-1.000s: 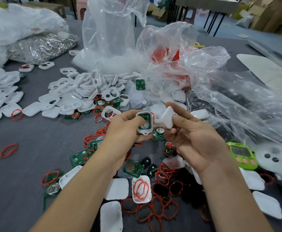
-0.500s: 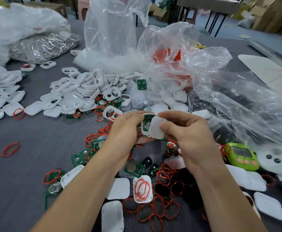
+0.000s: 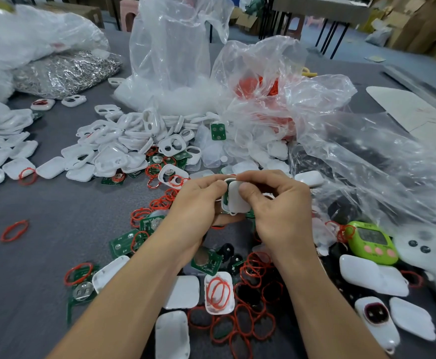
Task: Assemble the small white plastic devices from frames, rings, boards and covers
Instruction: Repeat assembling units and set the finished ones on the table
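Both hands meet above the grey table, near the middle of the view. The left hand holds a white frame with a green board, its fingers curled around it. Only a thin white edge and a strip of green show; the rest is hidden behind the cover and the fingers. The right hand pinches 1 white cover between the thumb and the curled fingers and holds it flat against the frame. I cannot tell if the cover is fully seated.

Under the 2 forearms lie red rings, loose boards and more covers, partly hidden by the arms. 1 cover is cut off at the bottom edge. A pile of white frames lies behind on the left. The clear bags on the right blur their contents.
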